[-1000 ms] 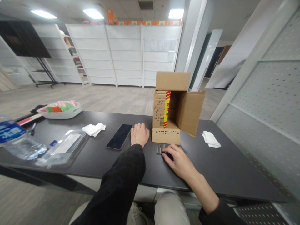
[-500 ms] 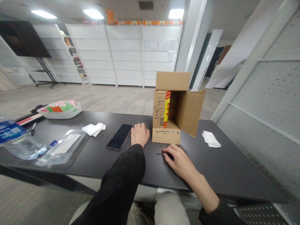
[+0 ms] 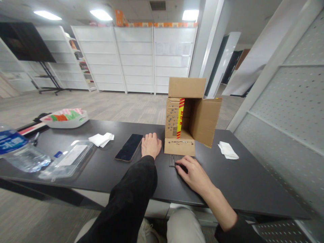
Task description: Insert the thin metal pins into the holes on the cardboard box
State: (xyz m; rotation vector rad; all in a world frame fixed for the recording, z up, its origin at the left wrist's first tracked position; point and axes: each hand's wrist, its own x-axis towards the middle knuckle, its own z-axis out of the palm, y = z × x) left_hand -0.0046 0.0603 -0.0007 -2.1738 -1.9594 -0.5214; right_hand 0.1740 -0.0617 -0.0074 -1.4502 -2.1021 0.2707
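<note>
Several thin metal rods (image 3: 172,160) lie side by side on the dark table, just in front of the cardboard box's lower flap. My right hand (image 3: 193,173) is bent over the right end of this row, thumb and forefinger drawn together at a rod; the fingertips partly hide it. Palm down, my left hand (image 3: 151,145) lies on the table between the phone (image 3: 129,147) and the box, holding nothing visible. The cardboard box (image 3: 206,121) stands upright with its front open. Its lower flap (image 3: 179,148) has a row of small holes, and grey round spots dot its left panel.
Left of the phone are a folded white tissue (image 3: 101,139), a clear plastic case (image 3: 71,160) and a water bottle (image 3: 22,152). A white basket (image 3: 67,123) of colourful packets sits at the back left. Another tissue (image 3: 227,150) lies at right, near a perforated partition (image 3: 291,101).
</note>
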